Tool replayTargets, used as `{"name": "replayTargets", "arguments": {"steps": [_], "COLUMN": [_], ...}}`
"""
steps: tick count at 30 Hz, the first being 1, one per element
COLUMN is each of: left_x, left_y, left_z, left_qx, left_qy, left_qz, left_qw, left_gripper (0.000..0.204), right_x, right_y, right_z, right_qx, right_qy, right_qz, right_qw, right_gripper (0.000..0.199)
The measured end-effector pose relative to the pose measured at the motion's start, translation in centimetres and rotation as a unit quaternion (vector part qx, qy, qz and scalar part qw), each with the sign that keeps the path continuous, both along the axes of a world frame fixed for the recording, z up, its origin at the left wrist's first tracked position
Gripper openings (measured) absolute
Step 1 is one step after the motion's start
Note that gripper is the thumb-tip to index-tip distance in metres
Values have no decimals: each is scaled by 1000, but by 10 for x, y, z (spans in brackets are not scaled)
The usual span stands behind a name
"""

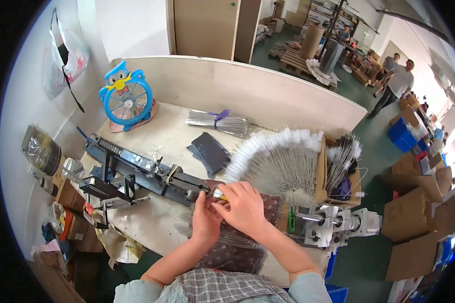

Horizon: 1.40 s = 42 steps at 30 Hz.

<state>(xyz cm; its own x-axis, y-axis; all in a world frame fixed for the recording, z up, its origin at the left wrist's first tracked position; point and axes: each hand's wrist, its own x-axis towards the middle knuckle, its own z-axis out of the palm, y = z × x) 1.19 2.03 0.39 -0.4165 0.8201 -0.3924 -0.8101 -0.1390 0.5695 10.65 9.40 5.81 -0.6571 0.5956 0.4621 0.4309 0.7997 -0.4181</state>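
Both my hands meet at the right end of a long dark metal jig (151, 171), close above the bench. My left hand (206, 216) is closed, thumb and fingers pinched at the jig's tip. My right hand (243, 206) is closed beside it, its fingers bent over a small white and yellow piece (219, 194). My fingers hide most of what they pinch, so its kind does not show. Just beyond my right hand, a wide fan of thin metal wires (275, 164) with white tufted ends lies on the bench.
A motorised metal spindle unit (333, 224) stands at right, near a cardboard box (322, 171) of white-tipped wires. Behind are a tied wire bundle (215, 122), dark sheets (211, 153) and a blue fan (129, 101). A black metal bracket (108, 187) sits at left. People stand far right.
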Motion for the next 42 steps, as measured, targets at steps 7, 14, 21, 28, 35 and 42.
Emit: {"name": "replayTargets", "arguments": {"steps": [7, 14, 21, 28, 35, 42], "left_x": [1, -1, 9, 9, 10, 10], "left_y": [-2, -4, 1, 4, 3, 1], "left_z": [9, 2, 9, 14, 13, 14], "left_qx": [40, 66, 39, 29, 23, 28], "left_qy": [-27, -20, 17, 28, 47, 35], "left_qz": [-1, -7, 21, 41, 32, 36], "left_qw": [999, 998, 999, 998, 998, 998], "left_gripper": [32, 27, 19, 8, 7, 6], "right_x": [-3, -7, 2, 8, 24, 19], "right_y": [-2, -6, 0, 4, 8, 3], "right_z": [-7, -4, -7, -11, -13, -9], "right_qx": [68, 78, 93, 90, 74, 67], "right_qy": [11, 18, 30, 16, 16, 10], "right_qz": [-47, -34, -12, 8, 13, 16], "right_qw": [996, 996, 995, 996, 997, 998], "right_gripper": [36, 35, 28, 24, 25, 27]}}
